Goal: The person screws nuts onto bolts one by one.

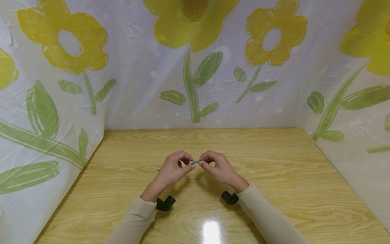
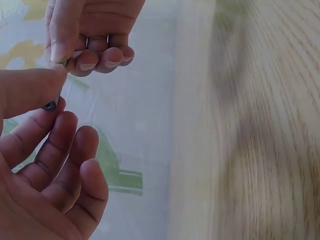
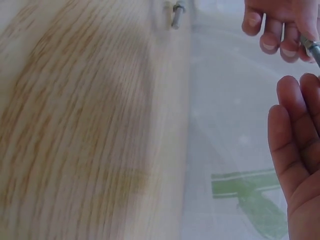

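Observation:
Between the two hands a small metal bolt is held roughly level above the table. The left hand pinches its thicker end between thumb and forefinger. On the other side, the right hand pinches the thin shank near its tip. In the left wrist view, a dark round end of the bolt peeks out under the left thumb; the fingers cover most of the rest. The right wrist view catches the bolt's thicker metal part at the frame's edge, by the left fingertips. Whether a nut sits on it, I cannot tell.
A second bolt lies on the wooden table, mostly hidden behind the left hand in the head view. Black curved pieces stick out at both wrists. A flower-printed cloth encloses the table's back and sides.

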The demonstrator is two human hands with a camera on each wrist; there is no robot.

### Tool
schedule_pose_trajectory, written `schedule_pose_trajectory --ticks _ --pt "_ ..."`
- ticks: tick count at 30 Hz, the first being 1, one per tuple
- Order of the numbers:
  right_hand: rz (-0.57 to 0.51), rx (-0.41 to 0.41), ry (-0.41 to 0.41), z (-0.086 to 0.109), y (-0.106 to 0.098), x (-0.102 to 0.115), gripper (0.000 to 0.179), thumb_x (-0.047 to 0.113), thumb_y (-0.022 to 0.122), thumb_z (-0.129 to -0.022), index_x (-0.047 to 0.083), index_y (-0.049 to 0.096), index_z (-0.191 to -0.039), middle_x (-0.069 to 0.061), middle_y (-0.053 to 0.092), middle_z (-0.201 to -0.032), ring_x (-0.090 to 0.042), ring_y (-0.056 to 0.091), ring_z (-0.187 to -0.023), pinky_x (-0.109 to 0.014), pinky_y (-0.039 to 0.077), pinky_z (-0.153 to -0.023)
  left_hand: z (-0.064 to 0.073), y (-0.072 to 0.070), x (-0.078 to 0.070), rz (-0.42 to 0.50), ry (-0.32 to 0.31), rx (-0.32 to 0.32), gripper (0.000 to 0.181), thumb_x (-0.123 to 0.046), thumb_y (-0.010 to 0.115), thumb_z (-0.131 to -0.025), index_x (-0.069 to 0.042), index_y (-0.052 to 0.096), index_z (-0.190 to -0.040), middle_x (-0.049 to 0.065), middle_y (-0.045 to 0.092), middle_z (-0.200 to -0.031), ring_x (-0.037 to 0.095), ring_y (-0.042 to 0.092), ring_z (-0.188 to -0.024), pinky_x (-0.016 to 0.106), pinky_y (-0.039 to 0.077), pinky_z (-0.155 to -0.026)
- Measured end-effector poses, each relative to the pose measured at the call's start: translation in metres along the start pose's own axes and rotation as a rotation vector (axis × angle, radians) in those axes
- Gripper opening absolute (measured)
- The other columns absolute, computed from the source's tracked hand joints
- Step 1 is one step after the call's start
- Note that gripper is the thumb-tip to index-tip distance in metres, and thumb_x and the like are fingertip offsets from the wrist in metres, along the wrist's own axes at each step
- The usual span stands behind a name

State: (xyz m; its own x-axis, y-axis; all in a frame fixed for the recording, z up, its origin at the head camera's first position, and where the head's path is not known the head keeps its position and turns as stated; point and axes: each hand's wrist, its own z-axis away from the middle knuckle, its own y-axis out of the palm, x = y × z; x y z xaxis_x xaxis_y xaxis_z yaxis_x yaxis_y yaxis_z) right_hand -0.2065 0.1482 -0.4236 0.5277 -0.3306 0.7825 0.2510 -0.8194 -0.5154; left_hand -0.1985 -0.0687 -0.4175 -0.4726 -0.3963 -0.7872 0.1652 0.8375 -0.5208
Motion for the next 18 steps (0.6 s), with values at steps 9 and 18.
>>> schedule_pose_trajectory --ticks 9,18 --pt "0.021 0.041 0.001 -0.004 0.002 -0.001 0.009 0.024 0.060 -0.096 0.017 0.063 -0.099 0.009 0.061 -0.090 -0.010 0.058 -0.078 -0.041 0.049 -0.073 0.002 -0.006 0.003 -0.062 -0.001 0.011 0.006 -0.017 0.072 -0.087 -0.017 0.068 -0.092 -0.008 0.058 -0.089 0.026 0.057 -0.083 0.033 0.044 -0.068" --pt "0.052 0.110 0.011 -0.009 0.007 0.005 0.006 0.021 0.061 -0.096 0.016 0.063 -0.098 0.007 0.060 -0.086 -0.012 0.057 -0.076 -0.038 0.050 -0.071 0.007 -0.016 0.004 -0.151 -0.012 0.040 0.008 -0.018 0.074 -0.085 -0.020 0.066 -0.088 -0.006 0.058 -0.088 0.024 0.055 -0.084 0.033 0.044 -0.068"
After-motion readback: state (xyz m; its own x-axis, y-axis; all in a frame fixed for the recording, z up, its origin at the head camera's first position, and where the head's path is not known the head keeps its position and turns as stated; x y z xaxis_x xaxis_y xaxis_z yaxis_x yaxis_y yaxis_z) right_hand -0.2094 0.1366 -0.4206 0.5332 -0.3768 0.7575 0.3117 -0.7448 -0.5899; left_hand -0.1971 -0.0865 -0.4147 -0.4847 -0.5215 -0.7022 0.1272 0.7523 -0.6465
